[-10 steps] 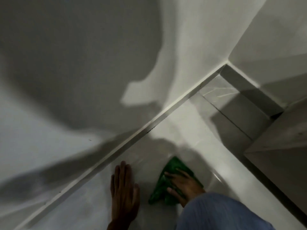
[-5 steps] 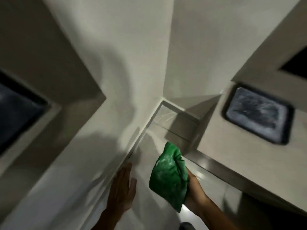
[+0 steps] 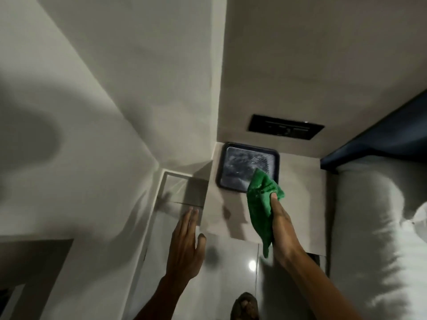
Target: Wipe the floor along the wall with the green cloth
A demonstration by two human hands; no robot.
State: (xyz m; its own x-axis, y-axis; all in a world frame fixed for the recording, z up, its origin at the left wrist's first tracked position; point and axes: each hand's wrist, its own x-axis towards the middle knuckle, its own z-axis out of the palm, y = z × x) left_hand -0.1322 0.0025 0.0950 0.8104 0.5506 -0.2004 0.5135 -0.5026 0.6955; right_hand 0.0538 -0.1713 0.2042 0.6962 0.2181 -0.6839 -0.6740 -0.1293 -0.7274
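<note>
- The right hand [image 3: 280,224] is clenched around the green cloth [image 3: 262,202], which is bunched in its grip and held up in the air, off the floor [image 3: 231,269].
- The upper end of the cloth overlaps the lower right corner of the dark tray [image 3: 248,168] as seen from the head camera; its lower end hangs down past the wrist.
- Whether the cloth touches the tray cannot be told; it looks to be held above it.
- The left hand [image 3: 186,247] is spread flat with fingers straight and together, thumb out to the side, and holds nothing.
- That hand is to the left of the tray and lower in the picture, over the strip of floor that runs beside the wall [image 3: 92,158]; whether it touches anything cannot be told.
- The tray lies on a pale low cabinet top [image 3: 300,204], tucked into the corner just beside the wall.
- Behind the tray, a black switch panel [image 3: 286,130] is set into the rear wall.
- To the right of the tray, well apart from it, lies a white pillow [image 3: 369,227] against a dark blue headboard [image 3: 381,139].
- Below the tray, at the bottom edge, a bare foot [image 3: 246,307] stands on the glossy floor, near a bright reflected spot of light.
</note>
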